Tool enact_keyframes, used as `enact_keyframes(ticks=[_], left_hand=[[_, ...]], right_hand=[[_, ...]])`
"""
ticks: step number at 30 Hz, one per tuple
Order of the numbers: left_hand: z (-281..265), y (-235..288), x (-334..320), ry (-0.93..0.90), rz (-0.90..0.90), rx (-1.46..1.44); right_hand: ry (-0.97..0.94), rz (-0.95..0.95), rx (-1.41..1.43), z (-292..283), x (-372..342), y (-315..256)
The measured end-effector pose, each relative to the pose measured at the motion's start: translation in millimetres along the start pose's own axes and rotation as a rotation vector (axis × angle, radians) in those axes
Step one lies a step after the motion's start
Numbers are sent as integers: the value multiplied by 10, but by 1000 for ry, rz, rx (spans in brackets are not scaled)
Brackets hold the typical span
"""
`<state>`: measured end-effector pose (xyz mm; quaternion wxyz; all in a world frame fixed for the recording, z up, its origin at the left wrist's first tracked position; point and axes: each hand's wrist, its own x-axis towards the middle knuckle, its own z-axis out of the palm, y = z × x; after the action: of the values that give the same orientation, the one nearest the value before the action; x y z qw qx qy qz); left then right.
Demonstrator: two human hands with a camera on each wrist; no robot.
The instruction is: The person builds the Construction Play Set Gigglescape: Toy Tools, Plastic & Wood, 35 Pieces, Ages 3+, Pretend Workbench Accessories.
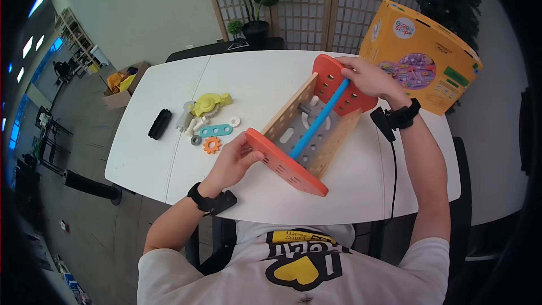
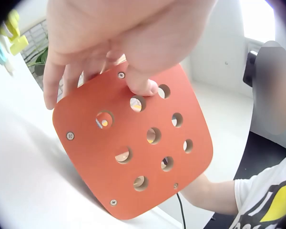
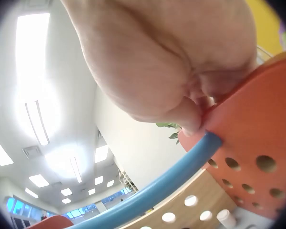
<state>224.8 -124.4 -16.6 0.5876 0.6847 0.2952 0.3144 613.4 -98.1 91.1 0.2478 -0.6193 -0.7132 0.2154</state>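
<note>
A toy toolbox with two red-orange end panels, wooden sides (image 1: 291, 107), a grey holed base and a blue handle bar (image 1: 320, 118) sits tilted between my hands over the white table. My left hand (image 1: 228, 164) grips the near end panel (image 1: 285, 165) by its edge; in the left wrist view the thumb lies on the panel's outer face (image 2: 93, 148), among round holes and screws, with the fingers behind. At the far end panel (image 3: 257, 114), my right hand (image 1: 370, 79) holds the upper edge, close to the end of the bar. Inside the box is a grey peg (image 1: 305, 108).
Left of the toolbox lie a yellow-green toy part (image 1: 209, 104), a teal holed strip (image 1: 216, 130), an orange gear (image 1: 212, 146) and several small pieces. A black case (image 1: 160, 123) lies farther left. A yellow box (image 1: 420, 56) stands at the back right. A cable (image 1: 394, 175) hangs from the right wrist.
</note>
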Motion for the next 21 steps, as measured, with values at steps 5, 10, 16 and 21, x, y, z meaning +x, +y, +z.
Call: enact_keyframes(ticks=[5, 10, 16, 21], left_hand=[[196, 104, -205, 63, 45, 247], [91, 217, -300, -56, 56, 466], [-693, 312, -223, 124, 102, 934], [-1244, 176, -184, 172, -70, 1247]], right_hand=[[-43, 30, -93, 143, 270, -269], [-58, -35, -113, 233, 300, -452], [-57, -139, -113, 314, 352, -517], [-59, -254, -91, 379, 431, -422]])
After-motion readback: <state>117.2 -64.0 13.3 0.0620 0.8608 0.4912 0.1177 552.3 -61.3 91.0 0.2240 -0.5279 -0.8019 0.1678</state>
